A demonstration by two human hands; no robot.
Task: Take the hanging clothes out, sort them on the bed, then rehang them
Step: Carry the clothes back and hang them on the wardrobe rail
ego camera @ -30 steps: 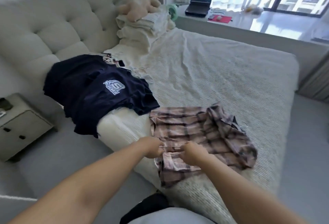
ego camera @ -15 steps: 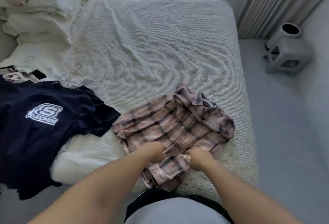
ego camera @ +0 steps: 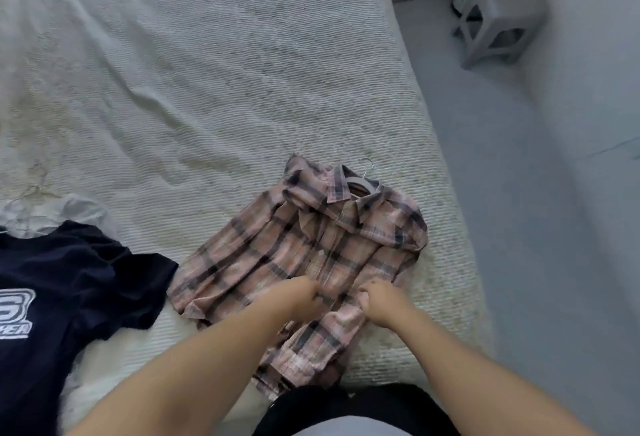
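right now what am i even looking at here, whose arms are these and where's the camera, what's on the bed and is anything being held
There is no machine here: a person is working with two bare hands. The single picture comes from a wide-angle camera worn on the person's head, looking forward and down, so the arms reach in from the bottom edge.

The surface is a bed with a cream textured bedspread. On it lies a pink and dark plaid button-up shirt, with a pale hanger at its collar. To its left is a navy t-shirt with a white printed logo, and a white garment peeks out behind that. A pale ceramic stool stands on the floor at the upper right.

The left hand and the right hand each pinch the plaid shirt's front, close together near its middle.
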